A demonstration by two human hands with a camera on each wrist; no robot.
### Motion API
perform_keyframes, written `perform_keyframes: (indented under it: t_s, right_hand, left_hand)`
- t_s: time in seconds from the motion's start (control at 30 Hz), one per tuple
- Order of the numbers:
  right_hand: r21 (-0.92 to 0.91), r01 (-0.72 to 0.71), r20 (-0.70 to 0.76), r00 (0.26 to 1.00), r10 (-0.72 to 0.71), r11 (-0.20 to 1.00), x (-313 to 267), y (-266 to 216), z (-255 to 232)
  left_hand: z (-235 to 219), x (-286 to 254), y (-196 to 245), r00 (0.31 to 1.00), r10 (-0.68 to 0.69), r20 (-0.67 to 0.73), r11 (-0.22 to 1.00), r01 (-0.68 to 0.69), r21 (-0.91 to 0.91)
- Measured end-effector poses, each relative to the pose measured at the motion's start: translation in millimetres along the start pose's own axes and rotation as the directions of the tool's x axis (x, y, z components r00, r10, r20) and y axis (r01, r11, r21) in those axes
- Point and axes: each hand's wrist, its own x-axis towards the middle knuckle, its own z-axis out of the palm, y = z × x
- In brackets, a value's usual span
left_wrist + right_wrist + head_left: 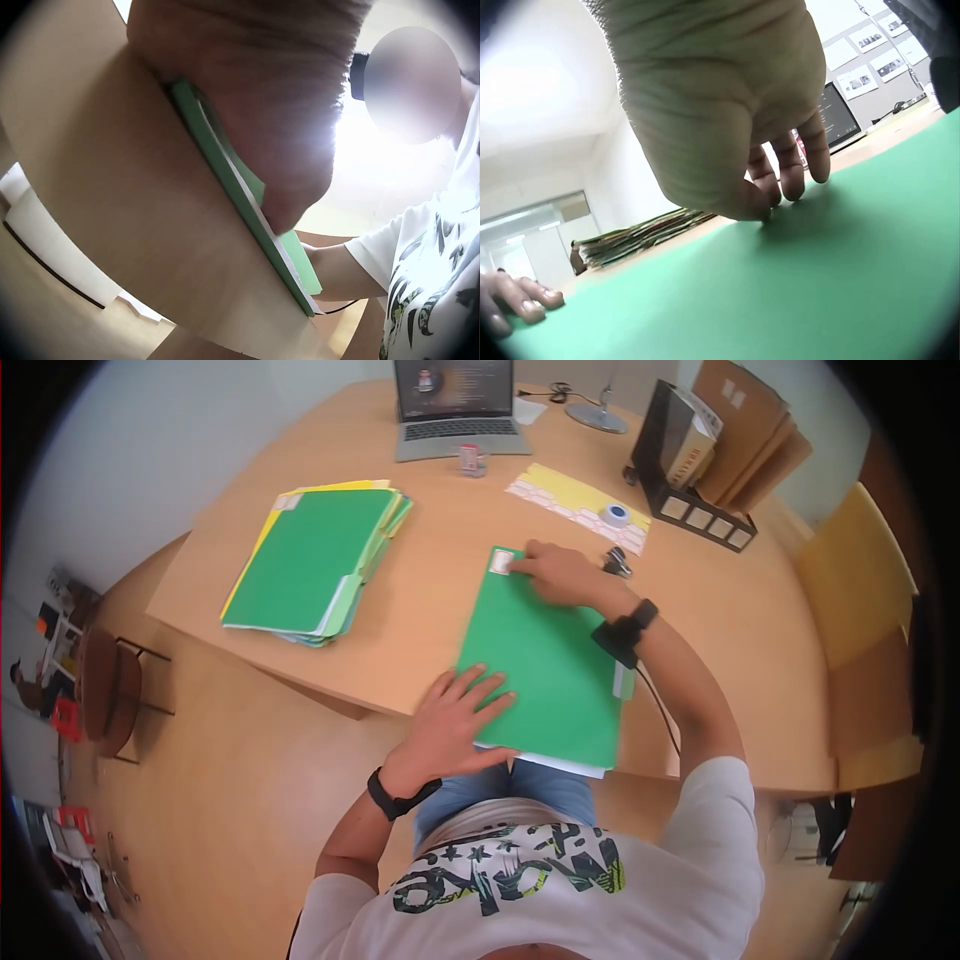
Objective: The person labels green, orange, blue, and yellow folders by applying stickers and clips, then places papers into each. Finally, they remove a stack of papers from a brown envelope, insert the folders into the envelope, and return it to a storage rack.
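A green file folder (545, 680) lies at the table's front edge, with white paper sticking out at its near end. Its far left corner bears a small white label with a reddish border (501, 562). The fingertips of my right hand (565, 575) press on the folder at that label. In the right wrist view, its fingers point down onto the green cover. My left hand (455, 720) rests on the folder's near left edge, fingers spread, thumb towards the near edge. Seen from the left wrist, the folder (232, 180) is a thin layered edge under the palm.
To the left is a stack of green and yellow folders (315, 560). Farther back stand a laptop (462, 428), a small red-and-clear object (470, 460) and a lamp base (597, 417). A tape roll (615, 515) sits on a yellow patterned sheet (560, 488), near black clips (617, 563) and a file holder (700, 518).
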Motion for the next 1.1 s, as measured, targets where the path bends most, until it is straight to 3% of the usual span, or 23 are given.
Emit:
perform_keyframes:
  t_s: [0.13,0.2,0.3,0.4,0.43,0.47,0.5,0.53,0.6,0.73,0.83,0.87,0.97,1.07,1.1]
  right_hand:
    - [0.258,-0.008,-0.039,0.999,0.018,0.966,-32,22,-12]
    - [0.454,-0.07,-0.07,0.991,0.114,0.888,-56,22,-24]
    - [0.712,-0.095,-0.172,0.937,0.304,0.696,-88,21,-28]
    - [0.837,-0.103,-0.24,0.814,0.529,0.538,-103,17,-24]
    - [0.861,-0.106,-0.252,0.76,0.599,0.497,-105,15,-23]
    - [0.882,-0.118,-0.215,0.761,0.611,0.457,-106,8,-28]
    - [0.892,-0.115,-0.187,0.786,0.589,0.437,-106,0,-30]
    - [0.902,-0.111,-0.162,0.809,0.565,0.417,-104,-8,-30]
    - [0.92,-0.101,-0.116,0.853,0.509,0.38,-96,-27,-32]
    - [0.941,-0.069,-0.046,0.943,0.329,0.331,-68,-53,-19]
    - [0.946,-0.158,0.082,0.961,0.264,0.282,-42,-73,-5]
    - [0.95,-0.18,0.117,0.963,0.244,0.255,-33,-79,-1]
    - [0.954,-0.236,0.201,0.961,0.19,0.186,-7,-97,11]
    - [0.963,-0.241,0.223,0.964,0.148,0.117,19,-109,22]
    - [0.969,-0.236,0.223,0.961,0.162,0.071,26,-113,23]
  left_hand:
    - [0,-7,-3,0.996,0.08,0.03,0.991,-0.083,0.106]
    - [-5,-10,-6,0.984,0.153,0.088,0.965,-0.168,0.2]
    - [-20,-19,-31,0.959,0.254,-0.122,0.946,-0.221,0.235]
    - [-82,-3,-49,0.885,0.252,-0.391,0.958,-0.171,0.231]
    - [-102,5,-60,0.851,0.281,-0.443,0.94,-0.15,0.307]
    - [-124,11,-69,0.813,0.315,-0.489,0.916,-0.124,0.382]
    - [-151,9,-75,0.864,0.274,-0.423,0.858,-0.021,0.513]
    - [-166,9,-99,0.85,0.262,-0.456,0.858,0.011,0.514]
    - [-202,21,-112,0.772,0.355,-0.527,0.848,-0.029,0.529]
    - [-234,11,-149,0.851,0.309,-0.425,0.837,-0.032,0.546]
    - [-225,-5,-175,0.96,0.148,-0.239,0.855,-0.003,0.519]
    - [-223,-15,-188,0.991,0.05,-0.12,0.829,0.026,0.559]
    - [-212,-43,-210,0.972,-0.226,0.064,0.831,0.159,0.533]
    - [-204,-65,-222,0.931,-0.313,0.188,0.817,0.163,0.554]
    - [-206,-66,-233,0.91,-0.37,0.185,0.857,0.257,0.446]
